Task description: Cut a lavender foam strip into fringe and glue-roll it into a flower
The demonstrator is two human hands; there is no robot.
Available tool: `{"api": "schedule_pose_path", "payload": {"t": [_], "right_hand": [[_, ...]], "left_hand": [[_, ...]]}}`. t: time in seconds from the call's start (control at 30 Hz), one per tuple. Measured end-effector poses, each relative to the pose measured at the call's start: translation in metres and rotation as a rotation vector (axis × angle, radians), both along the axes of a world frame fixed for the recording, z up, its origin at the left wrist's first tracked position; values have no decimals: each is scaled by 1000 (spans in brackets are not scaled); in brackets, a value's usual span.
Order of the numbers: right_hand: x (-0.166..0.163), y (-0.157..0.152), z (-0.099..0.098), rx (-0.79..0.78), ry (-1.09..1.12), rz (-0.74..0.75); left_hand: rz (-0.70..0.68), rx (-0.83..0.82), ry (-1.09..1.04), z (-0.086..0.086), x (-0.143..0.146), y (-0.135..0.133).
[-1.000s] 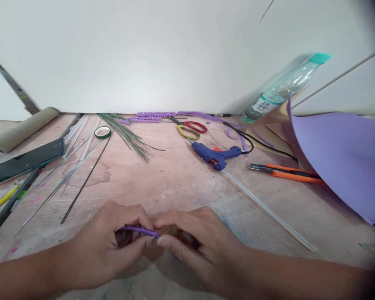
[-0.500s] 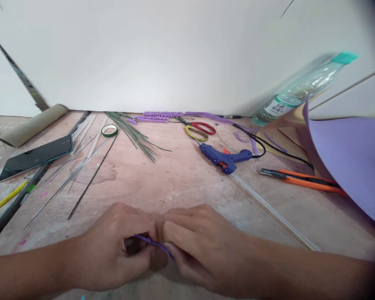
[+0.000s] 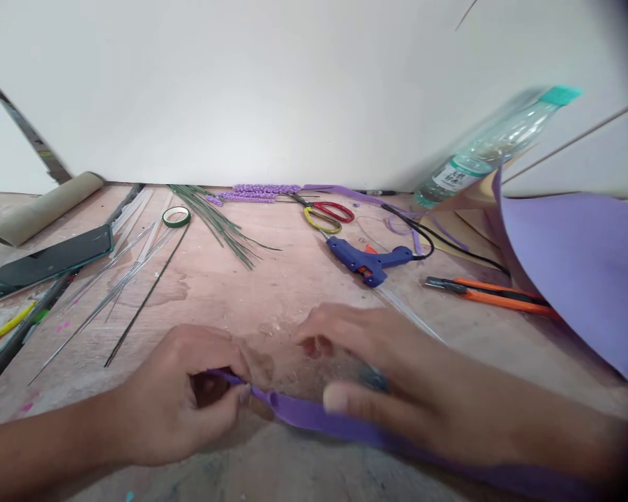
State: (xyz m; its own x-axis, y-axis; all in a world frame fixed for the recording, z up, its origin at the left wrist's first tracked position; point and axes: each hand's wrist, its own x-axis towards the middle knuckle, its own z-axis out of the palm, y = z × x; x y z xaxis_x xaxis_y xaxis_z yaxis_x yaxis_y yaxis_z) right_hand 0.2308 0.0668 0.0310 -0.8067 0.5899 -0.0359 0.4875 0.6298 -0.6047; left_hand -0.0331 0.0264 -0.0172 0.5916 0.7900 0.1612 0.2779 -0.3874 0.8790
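Low on the wooden table [image 3: 272, 293] my left hand [image 3: 183, 397] is closed in a pinch on one end of a purple foam strip [image 3: 303, 415]. The strip runs flat to the right under my right hand [image 3: 392, 383]. That hand lies over the strip with its fingers curled and its thumb pressed on the foam. It is blurred by motion.
A blue glue gun [image 3: 369, 259] with a clear glue stick lies behind my hands. Red and yellow scissors [image 3: 327, 215], purple beaded stems [image 3: 264, 192], green wires [image 3: 220, 226], a tape roll [image 3: 176, 217], a phone [image 3: 47, 263], an orange cutter [image 3: 492, 293], a purple foam sheet [image 3: 591, 272] and a bottle [image 3: 495, 143].
My right hand has slid to the right along the strip, drawing out a longer length of purple foam between the two hands. The left hand has kept its pinch.
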Motion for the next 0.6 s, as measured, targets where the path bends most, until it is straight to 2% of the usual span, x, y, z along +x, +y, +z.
{"api": "schedule_pose_path", "payload": {"t": [0.13,0.23,0.37,0.6], "right_hand": [[-15,-23,-16,50,-45,-20],[-23,-24,-27,78,-25,50],[-30,-17,-31,77,5,148],[-34,-25,-39,93,47,104]], "left_hand": [[-21,41,-27,-1,-2,1],[-78,21,-38,-2,-2,1],[-50,53,17,-4,-2,0],[-6,88,36,-2,-2,0]]}}
